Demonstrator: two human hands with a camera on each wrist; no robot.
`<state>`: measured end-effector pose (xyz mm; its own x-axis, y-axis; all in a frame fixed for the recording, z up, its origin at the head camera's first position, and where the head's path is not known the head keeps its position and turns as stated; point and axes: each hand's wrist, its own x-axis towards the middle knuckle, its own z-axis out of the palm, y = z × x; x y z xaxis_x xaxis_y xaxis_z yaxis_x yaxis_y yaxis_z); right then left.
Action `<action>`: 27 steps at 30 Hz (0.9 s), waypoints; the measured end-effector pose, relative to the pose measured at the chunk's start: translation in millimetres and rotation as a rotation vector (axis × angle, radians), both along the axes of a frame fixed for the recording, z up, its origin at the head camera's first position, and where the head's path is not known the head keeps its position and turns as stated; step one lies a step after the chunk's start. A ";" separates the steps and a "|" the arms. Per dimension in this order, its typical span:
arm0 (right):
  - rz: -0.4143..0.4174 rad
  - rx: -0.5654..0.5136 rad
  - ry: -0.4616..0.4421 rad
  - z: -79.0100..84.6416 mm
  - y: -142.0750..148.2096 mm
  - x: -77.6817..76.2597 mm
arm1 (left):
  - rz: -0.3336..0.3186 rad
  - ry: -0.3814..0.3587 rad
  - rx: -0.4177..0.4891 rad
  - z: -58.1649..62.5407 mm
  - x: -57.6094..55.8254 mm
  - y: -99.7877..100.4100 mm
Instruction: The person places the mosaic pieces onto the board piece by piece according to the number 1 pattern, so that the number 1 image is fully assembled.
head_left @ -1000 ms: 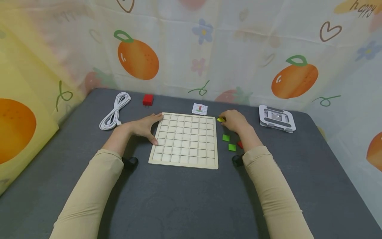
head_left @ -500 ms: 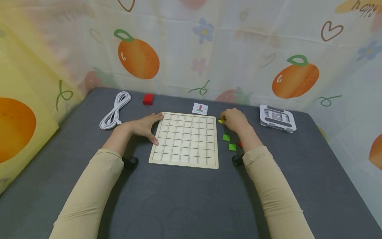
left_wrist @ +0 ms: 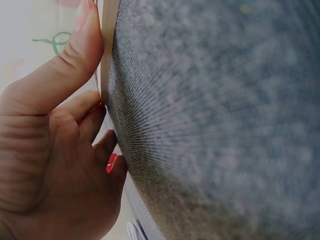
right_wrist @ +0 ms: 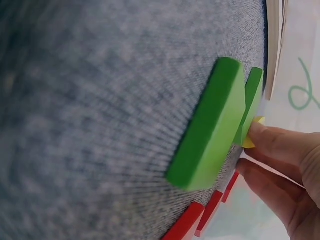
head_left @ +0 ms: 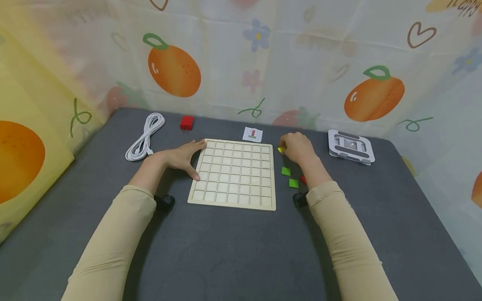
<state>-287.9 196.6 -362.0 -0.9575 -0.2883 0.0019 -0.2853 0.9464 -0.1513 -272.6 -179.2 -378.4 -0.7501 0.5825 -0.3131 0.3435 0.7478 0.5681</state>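
Observation:
A pale wooden grid board [head_left: 236, 175] lies flat on the dark grey table. My left hand [head_left: 180, 159] rests at its left edge, thumb and fingers spread along the rim; in the left wrist view the thumb touches the board's side [left_wrist: 108, 45]. Just off the board's upper right corner, my right hand [head_left: 299, 148] pinches a small yellow tile [head_left: 280, 149] between thumb and fingers, which partly cover it. Nearer me lie two green square tiles [head_left: 293, 183]. Red tiles [right_wrist: 185, 222] lie beside them in the right wrist view, mostly hidden by my wrist in the head view.
Behind the board lies a small paper card [head_left: 252, 134] with a coloured grid pattern. A red plug adapter [head_left: 186, 123] and a coiled white cable [head_left: 144, 138] are at back left. A grey-white folding stand [head_left: 351, 146] lies at back right, before the patterned curtain [head_left: 226, 62].
My right hand has shifted slightly right, away from the board, with the yellow tile between its fingers. The left hand and board stay put. The head view has tilted up a little.

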 end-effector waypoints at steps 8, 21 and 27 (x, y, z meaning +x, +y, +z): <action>-0.023 -0.083 0.010 -1.7 1.9 -0.9 | 0.000 -0.001 -0.003 1.3 -0.3 0.7; -0.019 -0.185 -0.023 -6.4 -0.8 -2.4 | 0.001 -0.013 -0.010 2.7 0.2 0.7; -0.043 -0.256 -0.025 -0.2 -13.2 1.0 | 0.003 -0.014 -0.013 2.0 -0.4 0.8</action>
<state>-286.9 183.4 -362.3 -0.9696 -0.2404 0.0457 -0.2387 0.8878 -0.3936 -273.0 -178.3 -376.4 -0.7474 0.5759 -0.3312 0.3329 0.7561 0.5634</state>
